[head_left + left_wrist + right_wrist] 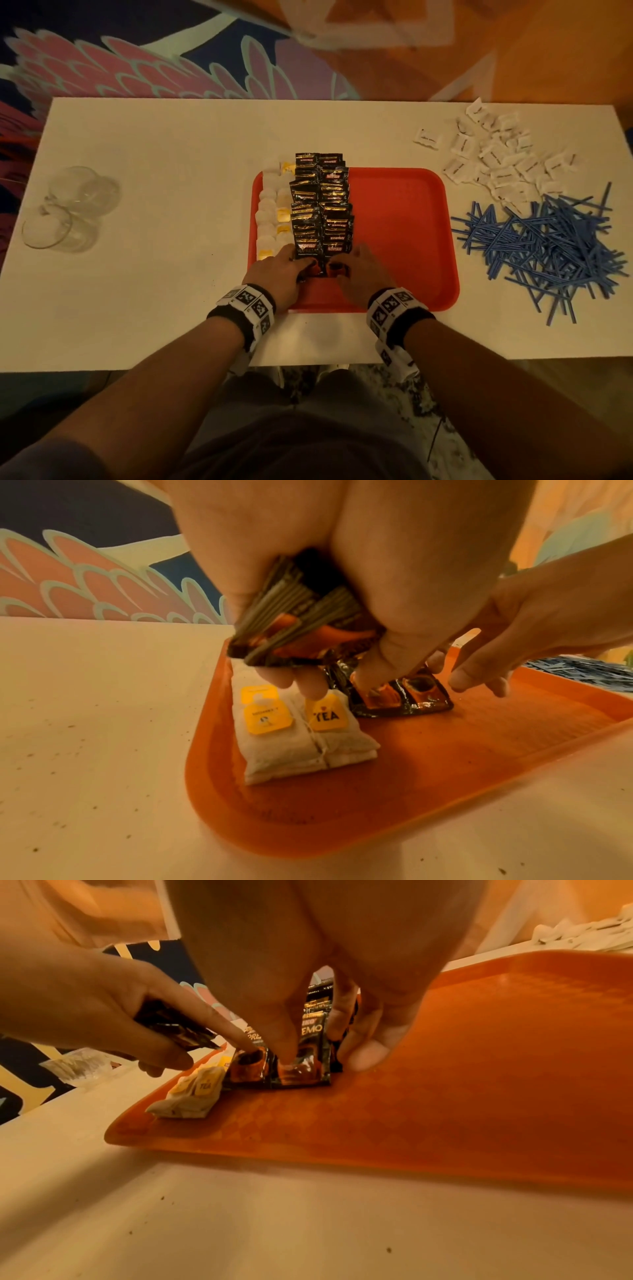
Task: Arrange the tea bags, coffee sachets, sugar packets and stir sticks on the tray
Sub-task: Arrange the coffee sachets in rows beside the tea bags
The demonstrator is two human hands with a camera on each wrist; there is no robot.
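Laying coffee sachets [322, 205] in two overlapping columns on the tray [404, 222], just right of two columns of tea bags [274, 205]. The left hand [281, 270] curls round a spare stack [291, 615] of sachets, forefinger out on the nearest laid one. The right hand [359, 274] presses fingertips on its neighbour, gripping nothing. Next, probably: deal out the spares squarely, then sugar. Off the tray, on the table [154, 171]: one heap of sugar packets [496, 161], one of stir sticks [548, 246]. All too overlapped to count singly.

Both forearms extended forward, left hand [274, 270] gripping coffee sachets [294, 626], right hand [363, 274] with fingers pressing down
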